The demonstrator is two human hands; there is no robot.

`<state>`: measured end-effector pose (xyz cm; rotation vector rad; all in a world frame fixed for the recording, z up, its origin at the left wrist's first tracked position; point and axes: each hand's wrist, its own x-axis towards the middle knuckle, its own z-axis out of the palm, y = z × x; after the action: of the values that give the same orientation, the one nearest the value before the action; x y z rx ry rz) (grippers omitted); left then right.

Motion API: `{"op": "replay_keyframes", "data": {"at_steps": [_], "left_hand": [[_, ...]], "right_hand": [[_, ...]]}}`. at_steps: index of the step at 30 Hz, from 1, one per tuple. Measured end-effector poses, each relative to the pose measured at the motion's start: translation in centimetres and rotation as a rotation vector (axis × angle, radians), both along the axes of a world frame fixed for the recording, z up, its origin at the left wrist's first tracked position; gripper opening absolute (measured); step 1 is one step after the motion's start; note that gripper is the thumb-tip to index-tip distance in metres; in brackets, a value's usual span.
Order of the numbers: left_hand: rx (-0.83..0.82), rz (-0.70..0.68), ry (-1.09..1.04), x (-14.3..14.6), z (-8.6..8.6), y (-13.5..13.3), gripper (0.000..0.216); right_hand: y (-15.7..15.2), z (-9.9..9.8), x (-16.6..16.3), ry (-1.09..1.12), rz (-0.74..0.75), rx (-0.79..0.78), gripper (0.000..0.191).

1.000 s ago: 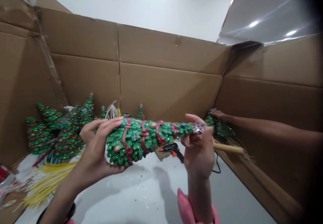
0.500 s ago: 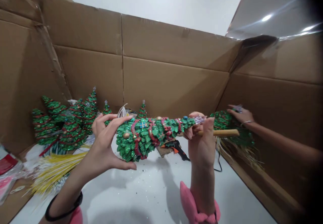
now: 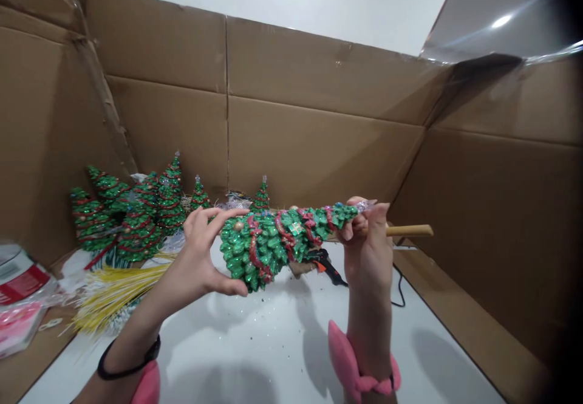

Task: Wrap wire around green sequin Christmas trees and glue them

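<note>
A glittery green Christmas tree figurine (image 3: 273,243) with red garlands and small gold balls lies sideways in the air between my hands. My left hand (image 3: 204,252) grips its wide base, thumb below and fingers above. At the narrow end, my right hand (image 3: 367,234) pinches the clear star-like tip. That same hand also keeps a thin wooden stick (image 3: 410,231) in its palm, which juts out to the right. Behind the figurine, an orange-and-black glue gun (image 3: 325,264) rests on the white table (image 3: 273,343), partly hidden.
Several similar trees (image 3: 141,222) stand at the back left, and one small tree (image 3: 261,196) at the back middle. Yellow and white twist ties (image 3: 113,294) lie at left near a red-labelled container (image 3: 20,279). Cardboard walls (image 3: 319,143) enclose the table; a black cord (image 3: 401,291) runs at right.
The figurine has turned slightly about its length while both hands keep hold. Another person's hand and the tree it held at the right are gone from view. The view has shifted slightly.
</note>
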<state>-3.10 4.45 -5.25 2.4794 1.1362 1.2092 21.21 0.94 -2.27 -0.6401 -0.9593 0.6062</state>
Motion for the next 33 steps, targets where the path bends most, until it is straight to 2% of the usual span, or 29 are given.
{"op": "replay_keyframes", "data": {"at_steps": [10,13,19,22,26,33], "left_hand": [[-0.116,-0.137,-0.042,0.4,-0.1,0.1,0.096],[-0.301,-0.239,-0.077,0.6,-0.5,0.2,0.093],[-0.886,-0.555,-0.374,1.4,-2.1,0.6,0.083],[-1.116,-0.583,-0.513,2.4,-2.3,0.5,0.082],[-1.271,-0.573,-0.638,3.3,-2.7,0.5,0.077],[-1.399,-0.601,-0.744,4.2,-3.2,0.5,0.072]], "right_hand": [[0.3,0.0,-0.2,-0.039,-0.091,0.0,0.033],[0.5,-0.1,-0.3,-0.042,-0.127,0.004,0.033],[0.6,-0.1,-0.4,-0.121,-0.253,0.03,0.033],[0.9,-0.2,-0.2,-0.141,-0.297,0.032,0.03],[1.7,-0.6,0.0,-0.125,-0.303,-0.012,0.031],[2.3,-0.7,0.1,-0.157,-0.292,-0.016,0.034]]}}
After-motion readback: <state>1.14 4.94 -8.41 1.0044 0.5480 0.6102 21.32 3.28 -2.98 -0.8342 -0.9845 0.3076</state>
